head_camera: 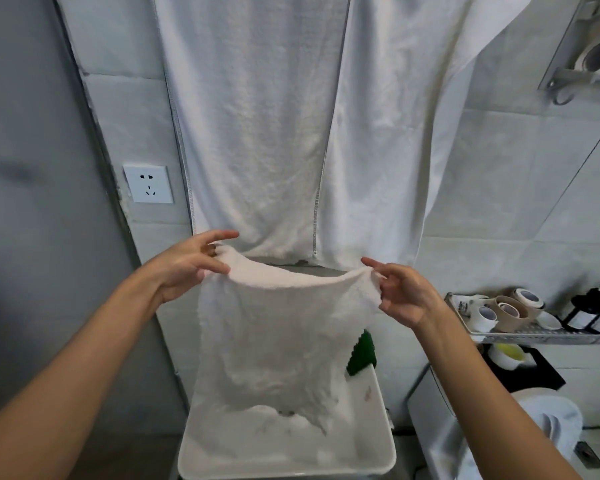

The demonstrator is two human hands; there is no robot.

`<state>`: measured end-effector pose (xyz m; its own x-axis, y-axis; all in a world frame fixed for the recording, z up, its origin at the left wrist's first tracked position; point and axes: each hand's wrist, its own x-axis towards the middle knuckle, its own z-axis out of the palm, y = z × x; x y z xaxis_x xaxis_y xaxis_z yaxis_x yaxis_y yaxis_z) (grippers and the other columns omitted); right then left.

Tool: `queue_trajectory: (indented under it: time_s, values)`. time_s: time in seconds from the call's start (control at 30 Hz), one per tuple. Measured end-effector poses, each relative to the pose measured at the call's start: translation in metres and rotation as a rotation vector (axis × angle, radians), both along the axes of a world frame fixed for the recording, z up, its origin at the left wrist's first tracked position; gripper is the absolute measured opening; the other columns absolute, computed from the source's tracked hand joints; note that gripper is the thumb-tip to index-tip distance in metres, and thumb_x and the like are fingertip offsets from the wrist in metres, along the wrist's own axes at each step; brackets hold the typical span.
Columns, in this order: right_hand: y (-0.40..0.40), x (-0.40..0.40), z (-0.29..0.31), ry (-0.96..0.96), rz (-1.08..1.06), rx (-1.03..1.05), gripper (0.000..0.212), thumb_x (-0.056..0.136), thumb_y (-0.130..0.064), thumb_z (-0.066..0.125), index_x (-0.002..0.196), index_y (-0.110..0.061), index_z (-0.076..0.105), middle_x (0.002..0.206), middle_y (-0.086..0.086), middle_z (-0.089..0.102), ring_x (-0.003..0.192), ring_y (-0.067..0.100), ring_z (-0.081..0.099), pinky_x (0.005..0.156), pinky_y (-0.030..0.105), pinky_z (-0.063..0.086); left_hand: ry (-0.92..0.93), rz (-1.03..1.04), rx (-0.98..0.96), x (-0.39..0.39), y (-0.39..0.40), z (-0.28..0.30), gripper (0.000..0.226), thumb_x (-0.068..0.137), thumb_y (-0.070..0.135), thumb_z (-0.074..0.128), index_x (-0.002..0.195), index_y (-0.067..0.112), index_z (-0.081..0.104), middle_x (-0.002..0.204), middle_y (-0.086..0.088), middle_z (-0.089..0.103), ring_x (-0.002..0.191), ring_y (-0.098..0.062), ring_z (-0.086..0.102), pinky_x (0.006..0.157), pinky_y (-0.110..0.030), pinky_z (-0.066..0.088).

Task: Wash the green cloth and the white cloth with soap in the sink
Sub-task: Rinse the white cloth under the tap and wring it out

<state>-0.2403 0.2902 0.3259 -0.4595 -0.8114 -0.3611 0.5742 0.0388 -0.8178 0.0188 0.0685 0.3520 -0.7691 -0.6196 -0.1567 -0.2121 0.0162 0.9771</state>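
The white cloth [278,341] hangs spread out above the white sink [368,462]. My left hand [187,265] pinches its top left corner and my right hand [402,292] pinches its top right corner. The cloth's ragged lower edge dangles over the sink basin, which holds foam. The green cloth [362,355] lies at the sink's back right corner, mostly hidden behind the white cloth. The tap is hidden.
A large white towel [257,116] hangs on the tiled wall behind the sink. A wall socket [148,184] sits to the left. A wire shelf [534,336] with tape rolls and bottles is on the right, a toilet [551,420] below it.
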Motion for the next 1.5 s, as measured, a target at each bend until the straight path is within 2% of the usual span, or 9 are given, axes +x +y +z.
queue_trajectory:
  time_s: [0.1, 0.2, 0.33, 0.47, 0.67, 1.1, 1.2, 1.4, 1.5]
  values:
    - [-0.002, 0.005, -0.001, 0.372, -0.106, 0.061, 0.022, 0.083, 0.001, 0.062, 0.1, -0.01, 0.069, 0.071, 0.0, 0.065, 0.065, 0.013, 0.062, 0.062, 0.025, 0.052, -0.028, 0.059, -0.34, -0.004, 0.002, -0.006, 0.056, 0.075, -0.024, 0.052, 0.11, 0.02, 0.06, 0.093, -0.003, 0.056, 0.088, -0.012, 0.051, 0.066, -0.009, 0.04]
    - [-0.006, 0.012, 0.0, 0.842, -0.265, 0.056, 0.023, 0.083, 0.006, 0.062, 0.09, -0.014, 0.072, 0.083, -0.001, 0.067, 0.078, 0.019, 0.062, 0.069, 0.031, 0.051, -0.144, 0.167, -0.751, -0.006, 0.003, -0.011, 0.041, 0.085, -0.012, 0.05, 0.109, 0.018, 0.065, 0.097, -0.001, 0.062, 0.092, -0.012, 0.054, 0.069, -0.013, 0.04]
    - [-0.011, 0.011, 0.002, 1.234, -0.318, 0.066, 0.028, 0.087, 0.003, 0.055, 0.082, -0.02, 0.07, 0.078, -0.011, 0.063, 0.064, 0.013, 0.055, 0.057, 0.027, 0.043, -0.136, 0.273, -0.794, -0.008, 0.0, -0.016, 0.023, 0.092, 0.004, 0.052, 0.104, 0.016, 0.068, 0.085, 0.005, 0.062, 0.078, -0.014, 0.057, 0.067, -0.025, 0.039]
    - [-0.013, 0.002, 0.003, 1.233, -0.18, 0.225, 0.029, 0.093, -0.001, 0.044, 0.085, -0.019, 0.065, 0.075, -0.003, 0.056, 0.066, 0.021, 0.051, 0.061, 0.031, 0.041, 0.043, 0.301, -0.495, -0.008, -0.002, -0.016, 0.017, 0.087, 0.003, 0.061, 0.087, 0.019, 0.066, 0.073, -0.003, 0.061, 0.06, -0.015, 0.048, 0.053, -0.024, 0.038]
    - [-0.007, -0.008, 0.011, 0.72, 0.183, 0.159, 0.047, 0.08, 0.013, 0.061, 0.111, -0.022, 0.067, 0.1, 0.011, 0.056, 0.093, 0.024, 0.055, 0.08, 0.03, 0.048, 0.169, 0.398, -0.358, -0.008, 0.0, -0.014, 0.018, 0.085, -0.001, 0.063, 0.083, 0.016, 0.065, 0.072, -0.001, 0.057, 0.061, -0.012, 0.051, 0.053, -0.02, 0.043]
    - [-0.016, -0.016, -0.014, 1.513, -0.029, 0.497, 0.01, 0.094, -0.02, 0.057, 0.093, -0.017, 0.067, 0.074, 0.003, 0.063, 0.074, 0.021, 0.057, 0.065, 0.029, 0.038, 0.221, 0.373, -0.529, -0.014, 0.0, -0.015, 0.022, 0.083, -0.001, 0.066, 0.076, 0.019, 0.066, 0.074, -0.003, 0.062, 0.056, 0.003, 0.057, 0.05, -0.011, 0.046]
    - [-0.017, -0.022, -0.015, 1.328, -0.041, 0.455, 0.009, 0.093, -0.022, 0.061, 0.084, -0.02, 0.064, 0.077, 0.006, 0.066, 0.074, 0.022, 0.06, 0.067, 0.031, 0.047, 0.235, 0.383, -0.546, -0.015, -0.002, -0.015, 0.024, 0.083, -0.002, 0.065, 0.076, 0.02, 0.065, 0.074, -0.001, 0.063, 0.059, 0.004, 0.058, 0.05, -0.01, 0.046]
    - [-0.02, -0.017, -0.007, 0.316, -0.114, 0.109, 0.007, 0.091, -0.011, 0.062, 0.097, -0.014, 0.063, 0.083, 0.006, 0.06, 0.069, 0.017, 0.054, 0.061, 0.024, 0.053, 0.263, 0.459, -0.53, -0.018, -0.012, -0.014, 0.03, 0.082, -0.004, 0.064, 0.072, 0.024, 0.065, 0.058, 0.011, 0.064, 0.054, 0.0, 0.055, 0.049, -0.018, 0.047]
    - [-0.022, -0.02, -0.004, 0.093, -0.081, 0.089, 0.01, 0.091, -0.014, 0.061, 0.101, -0.017, 0.061, 0.085, 0.005, 0.06, 0.073, 0.019, 0.055, 0.072, 0.03, 0.05, 0.259, 0.457, -0.558, -0.017, -0.016, -0.012, 0.033, 0.082, -0.003, 0.064, 0.07, 0.027, 0.066, 0.061, 0.008, 0.064, 0.056, -0.007, 0.055, 0.049, -0.021, 0.048]
